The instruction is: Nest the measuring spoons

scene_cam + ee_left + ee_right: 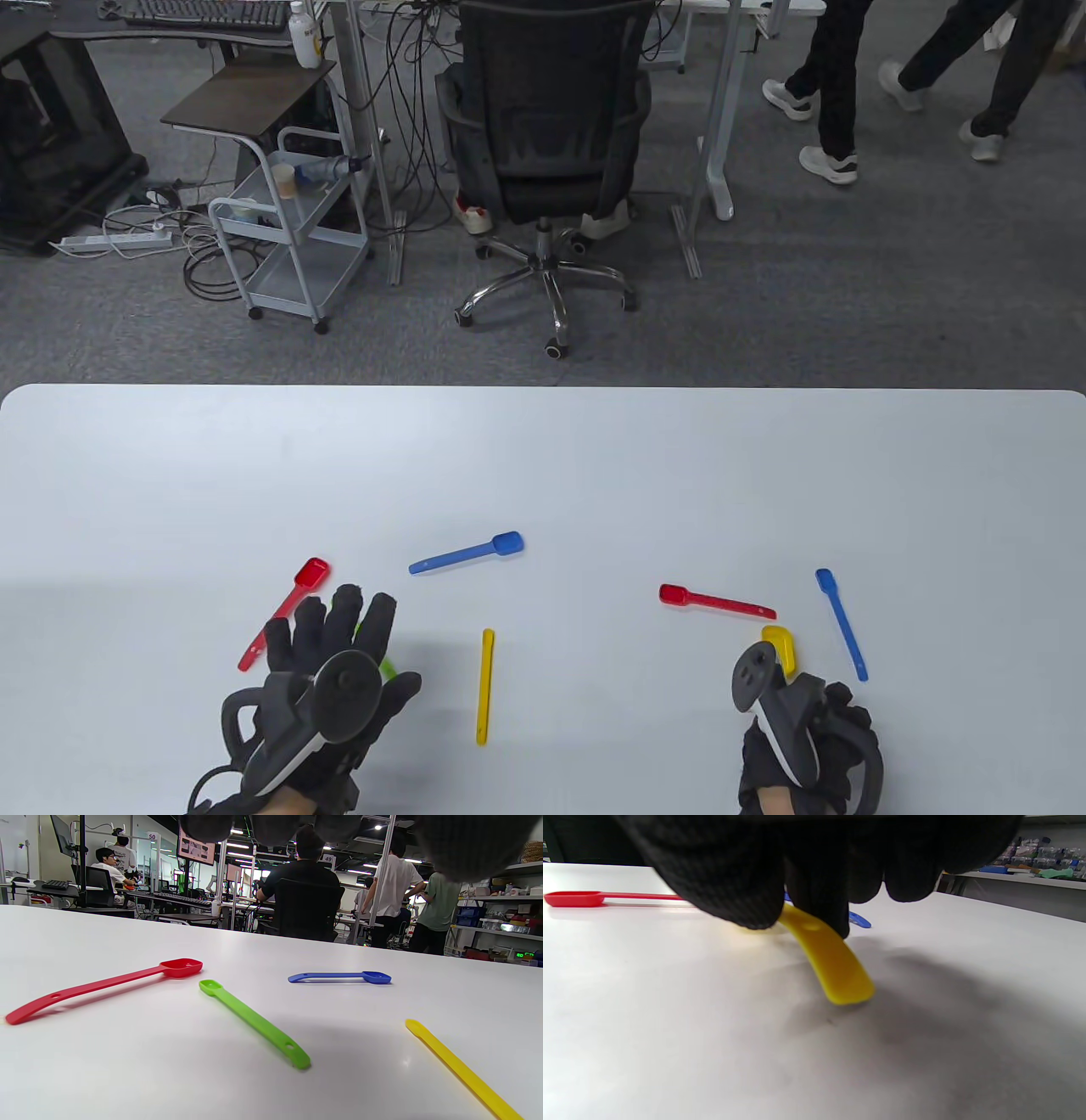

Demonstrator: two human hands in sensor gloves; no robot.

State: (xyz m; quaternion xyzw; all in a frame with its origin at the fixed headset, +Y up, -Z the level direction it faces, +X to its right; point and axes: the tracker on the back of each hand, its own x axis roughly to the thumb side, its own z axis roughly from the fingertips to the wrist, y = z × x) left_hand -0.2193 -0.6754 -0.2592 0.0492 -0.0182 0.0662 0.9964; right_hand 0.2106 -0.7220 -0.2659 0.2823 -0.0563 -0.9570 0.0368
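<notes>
My left hand [339,632] hovers flat with its fingers spread over a green spoon [254,1022], which lies free on the table; only a sliver of the spoon shows in the table view [387,667]. A red spoon [284,611] lies to the hand's left, a blue spoon [467,552] beyond it and a thin yellow spoon [484,686] to its right. My right hand [801,921] pinches the handle of a wide yellow spoon [831,959], whose handle end is at the tabletop. Its bowl [780,645] shows past the tracker.
A second red spoon [717,601] lies just beyond my right hand and a second blue spoon [842,624] to its right. The white table [543,458] ends at its far edge, with an office chair [547,127] and people walking behind.
</notes>
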